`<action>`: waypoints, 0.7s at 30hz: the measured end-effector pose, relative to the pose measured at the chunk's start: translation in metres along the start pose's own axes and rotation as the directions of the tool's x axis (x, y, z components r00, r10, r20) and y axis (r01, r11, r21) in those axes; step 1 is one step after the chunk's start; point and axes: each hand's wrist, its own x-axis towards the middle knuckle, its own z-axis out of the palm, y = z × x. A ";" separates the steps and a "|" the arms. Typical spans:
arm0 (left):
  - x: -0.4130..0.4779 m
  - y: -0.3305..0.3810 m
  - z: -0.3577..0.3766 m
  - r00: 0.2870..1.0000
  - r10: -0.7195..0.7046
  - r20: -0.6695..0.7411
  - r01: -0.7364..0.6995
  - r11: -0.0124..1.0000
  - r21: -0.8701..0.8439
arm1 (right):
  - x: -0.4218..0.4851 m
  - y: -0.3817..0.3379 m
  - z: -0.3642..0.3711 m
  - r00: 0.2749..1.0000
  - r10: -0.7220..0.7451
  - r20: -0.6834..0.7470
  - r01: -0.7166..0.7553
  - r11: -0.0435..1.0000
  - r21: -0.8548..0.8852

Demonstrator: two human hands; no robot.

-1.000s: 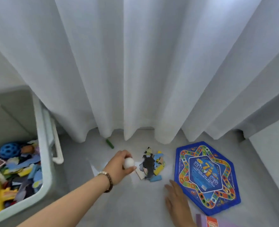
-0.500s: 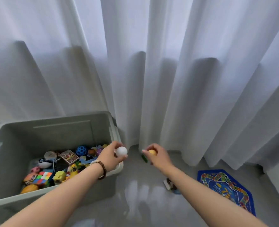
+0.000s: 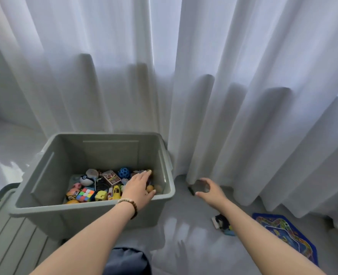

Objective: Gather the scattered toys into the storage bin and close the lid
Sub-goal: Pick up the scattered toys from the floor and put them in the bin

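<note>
- Now the left hand (image 3: 139, 188) is down inside the storage bin (image 3: 165, 197), fingers spread flat over the toys; the white ball it carried half a second ago is gone from its grip, so I judge it has been let go there.
- Two small balls (image 3: 153, 188) lie among the toys just beside that hand's fingertips, against the bin's right wall.
- Meanwhile the right hand (image 3: 211, 190) has dropped its yellow ball too: it hangs open and empty over the floor (image 3: 184, 235), close to the curtain (image 3: 243, 96), near a small dark piece (image 3: 191, 190) by the hem.
- Still out on the floor are the heap of puzzle pieces (image 3: 222, 226) and, further right, the blue game board (image 3: 287, 235).
- Lying flat at the bin's left is the lid (image 3: 9, 245), not yet on.
- So both balls are in; more gathering remains before closing.
</note>
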 end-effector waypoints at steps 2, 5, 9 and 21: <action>0.005 0.021 0.015 0.997 0.063 0.032 -0.065 0.995 0.069 | -0.004 0.033 -0.026 0.997 0.064 -0.050 -0.065 0.998 -0.019; 0.025 0.059 0.039 0.985 0.169 0.037 -0.171 0.982 0.082 | -0.010 0.087 -0.057 0.972 0.215 -0.093 -0.215 0.977 0.007; 0.060 0.104 0.086 0.983 0.153 0.097 -0.149 0.988 -0.044 | 0.002 0.154 -0.080 0.920 0.375 -0.114 -0.361 0.924 0.127; 0.141 0.129 0.291 0.845 0.057 0.532 0.036 0.986 -0.163 | 0.115 0.289 -0.046 0.816 0.569 -0.105 -0.503 0.787 0.357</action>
